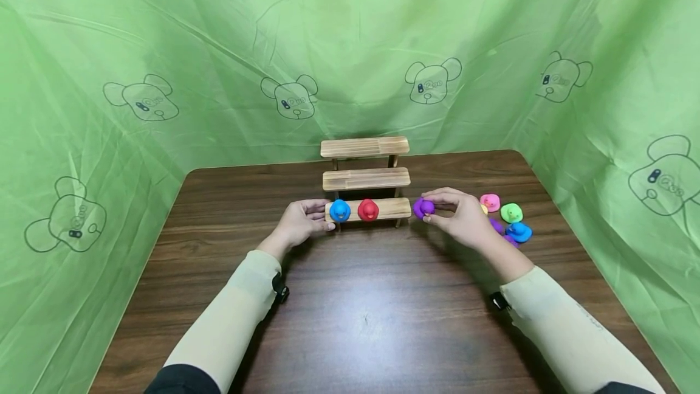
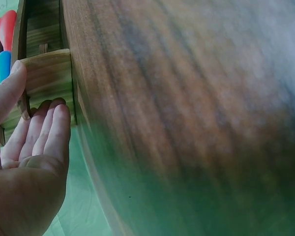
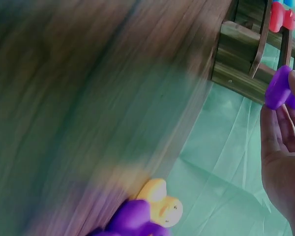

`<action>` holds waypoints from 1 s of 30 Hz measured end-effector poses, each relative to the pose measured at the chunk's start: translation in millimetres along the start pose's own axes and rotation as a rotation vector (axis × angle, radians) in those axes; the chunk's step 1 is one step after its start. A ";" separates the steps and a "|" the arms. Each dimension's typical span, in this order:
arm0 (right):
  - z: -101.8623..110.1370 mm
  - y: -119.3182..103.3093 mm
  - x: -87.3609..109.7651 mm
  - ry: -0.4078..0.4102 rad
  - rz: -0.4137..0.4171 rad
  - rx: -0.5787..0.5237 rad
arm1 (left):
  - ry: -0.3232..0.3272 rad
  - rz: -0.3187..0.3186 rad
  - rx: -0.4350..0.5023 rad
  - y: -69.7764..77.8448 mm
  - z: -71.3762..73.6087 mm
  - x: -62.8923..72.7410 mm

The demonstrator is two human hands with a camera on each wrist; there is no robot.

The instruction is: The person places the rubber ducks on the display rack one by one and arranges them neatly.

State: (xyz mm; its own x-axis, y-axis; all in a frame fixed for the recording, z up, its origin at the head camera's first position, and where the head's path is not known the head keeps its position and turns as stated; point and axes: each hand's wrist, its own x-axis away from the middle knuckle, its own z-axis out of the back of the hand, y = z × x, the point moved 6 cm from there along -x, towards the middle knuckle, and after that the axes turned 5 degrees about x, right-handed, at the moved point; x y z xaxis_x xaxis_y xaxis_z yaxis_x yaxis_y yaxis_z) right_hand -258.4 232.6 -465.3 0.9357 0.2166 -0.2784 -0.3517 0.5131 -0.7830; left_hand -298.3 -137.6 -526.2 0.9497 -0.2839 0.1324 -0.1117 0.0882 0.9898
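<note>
A three-step wooden stand (image 1: 365, 179) has a blue rubber duck (image 1: 340, 211) and a red rubber duck (image 1: 368, 210) side by side on the left and middle of its lowest step. My left hand (image 1: 296, 222) grips the left end of that step, thumb at the front edge beside the blue duck, fingers (image 2: 56, 129) on the other side of the board. Just off the step's right end, my right hand (image 1: 462, 217) pinches a purple rubber duck (image 3: 279, 88) between thumb and fingers. The middle and top steps carry nothing.
On the right of the brown table (image 1: 350, 321) lies a group of ducks: a pink duck (image 1: 490, 202), a green duck (image 1: 511, 213), a blue duck (image 1: 519, 232), a yellow duck (image 3: 160, 201) and purple ones (image 3: 130, 216). Green cloth (image 1: 350, 41) hangs behind and at both sides.
</note>
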 end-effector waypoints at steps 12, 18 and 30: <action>-15.7 -11.5 -12.5 -0.008 0.021 0.137 | -0.002 -0.004 0.006 2.4 -0.5 0.8; -24.2 -11.3 -16.3 -0.017 0.015 0.102 | -0.011 -0.006 0.019 1.3 -0.6 0.0; -44.8 -11.0 -24.1 -0.033 0.013 0.097 | -0.010 0.003 0.023 0.4 -0.3 -0.1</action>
State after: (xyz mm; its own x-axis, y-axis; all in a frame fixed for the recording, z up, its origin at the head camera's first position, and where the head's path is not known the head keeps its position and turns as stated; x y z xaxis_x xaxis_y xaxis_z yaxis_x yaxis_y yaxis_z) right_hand -276.0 184.5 -474.9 0.9303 0.2503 -0.2683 -0.3662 0.5877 -0.7214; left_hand -298.4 -137.2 -525.9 0.9463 -0.2933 0.1357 -0.1212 0.0671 0.9903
